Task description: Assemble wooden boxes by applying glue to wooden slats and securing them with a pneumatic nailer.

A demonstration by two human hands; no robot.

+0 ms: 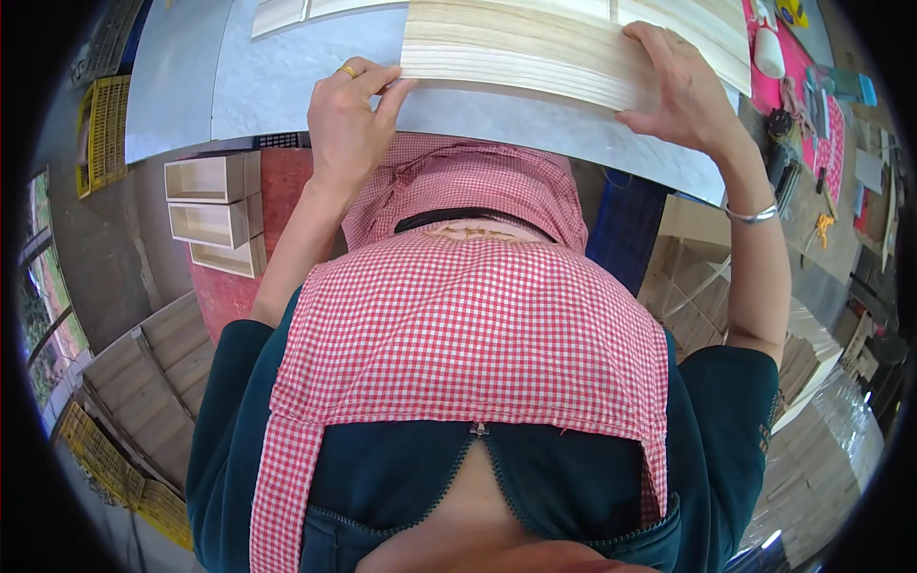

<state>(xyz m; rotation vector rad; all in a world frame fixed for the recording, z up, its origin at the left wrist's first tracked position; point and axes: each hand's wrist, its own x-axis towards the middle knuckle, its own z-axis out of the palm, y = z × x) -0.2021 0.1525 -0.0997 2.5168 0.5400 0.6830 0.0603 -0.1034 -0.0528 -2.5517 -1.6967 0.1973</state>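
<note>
Looking down from the head camera, I am seeing both bare hands gripping a stack of pale wooden boards that is lying flat on a grey worktable, its near edge close to the table's near rim. My left hand, wearing a gold ring, is pinching the stack's near left corner, fingers curled and thumb pressed against the edge. My right hand is closing over the near right corner, fingers spreading on top of the boards, with a silver bangle sitting on that wrist. I am wearing a red-and-white checked apron over a dark teal shirt. More pale boards are lying further back on the table, apart from the stack. Open wooden boxes are standing stacked below the table on my left, and a pink mat with small tools is lying at the far right
</note>
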